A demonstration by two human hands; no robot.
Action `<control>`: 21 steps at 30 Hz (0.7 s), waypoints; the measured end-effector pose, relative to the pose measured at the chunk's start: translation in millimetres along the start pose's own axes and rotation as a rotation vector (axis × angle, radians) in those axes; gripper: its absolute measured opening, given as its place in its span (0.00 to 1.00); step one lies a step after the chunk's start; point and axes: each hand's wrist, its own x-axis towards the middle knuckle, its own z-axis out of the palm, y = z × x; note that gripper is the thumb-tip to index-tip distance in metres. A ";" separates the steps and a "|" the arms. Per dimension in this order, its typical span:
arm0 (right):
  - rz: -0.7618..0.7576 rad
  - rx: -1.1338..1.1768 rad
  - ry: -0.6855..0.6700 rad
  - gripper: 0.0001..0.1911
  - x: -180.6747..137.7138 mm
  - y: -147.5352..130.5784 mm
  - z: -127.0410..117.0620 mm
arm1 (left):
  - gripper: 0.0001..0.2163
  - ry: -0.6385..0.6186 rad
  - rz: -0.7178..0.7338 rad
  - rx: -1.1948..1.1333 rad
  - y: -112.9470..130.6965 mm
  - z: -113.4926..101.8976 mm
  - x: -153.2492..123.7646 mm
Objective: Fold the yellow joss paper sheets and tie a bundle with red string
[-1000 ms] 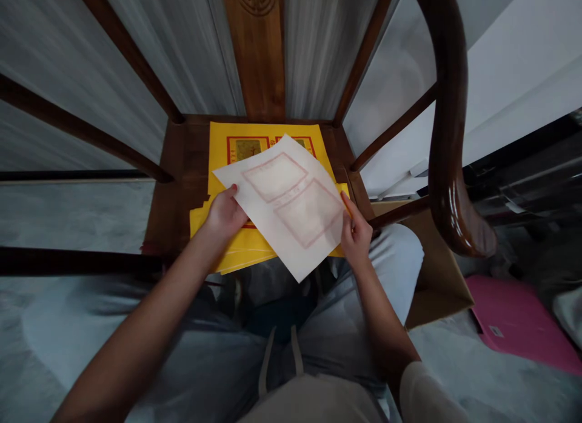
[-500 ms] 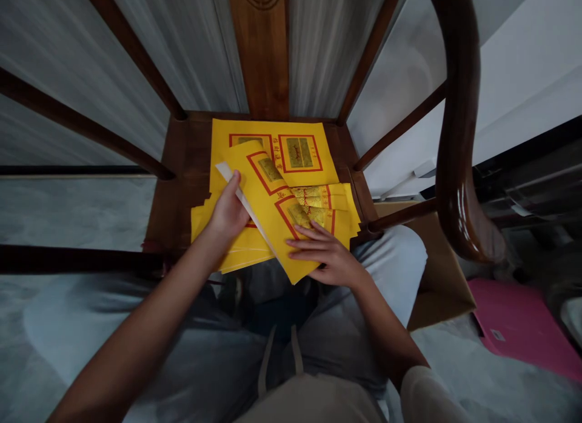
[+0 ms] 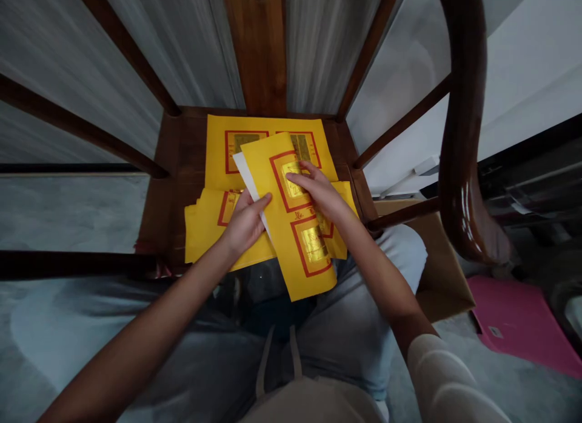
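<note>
A yellow sheet of joss paper (image 3: 282,244) with red frames and gold foil squares is bent over on itself, its white underside showing along the left edge. My left hand (image 3: 247,224) grips that left edge, thumb on top and fingers beneath. Over the upper right of the same sheet lies my right hand (image 3: 324,196), thumb across a foil square and fingers at the bent edge; some fingertips are hidden. Under the held sheet, flat joss paper (image 3: 217,168) lies at the back of the seat, with another layered pile (image 3: 200,229) nearer me.
The papers rest on a dark wooden chair seat (image 3: 175,150) with a backrest and a curved armrest (image 3: 464,138) at the right. An open cardboard box (image 3: 439,259) and a pink panel (image 3: 522,326) are on the floor to the right. My knees flank the seat's front.
The held sheet has turned more upright and shifted slightly right. My right hand has moved up from its lower edge to its upper foil square; my left hand has moved right and a little lower.
</note>
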 end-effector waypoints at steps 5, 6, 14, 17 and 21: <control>0.008 -0.035 -0.217 0.26 22.1 -10.2 -8.9 | 0.16 -0.003 0.111 0.129 14.7 -9.8 7.3; 0.011 -0.052 -0.244 0.26 22.8 -12.1 -13.1 | 0.16 0.032 0.131 0.148 19.2 -14.0 9.9; -0.160 -0.389 -0.282 0.25 23.4 -23.8 -33.2 | 0.17 0.165 0.155 0.301 44.3 -38.4 20.3; -0.270 -0.515 -0.220 0.28 26.3 -29.4 -32.3 | 0.14 0.116 0.052 0.384 48.2 -40.6 21.1; -0.373 -0.676 -0.278 0.32 34.6 -33.6 -27.7 | 0.08 0.144 0.002 0.413 50.3 -42.6 22.1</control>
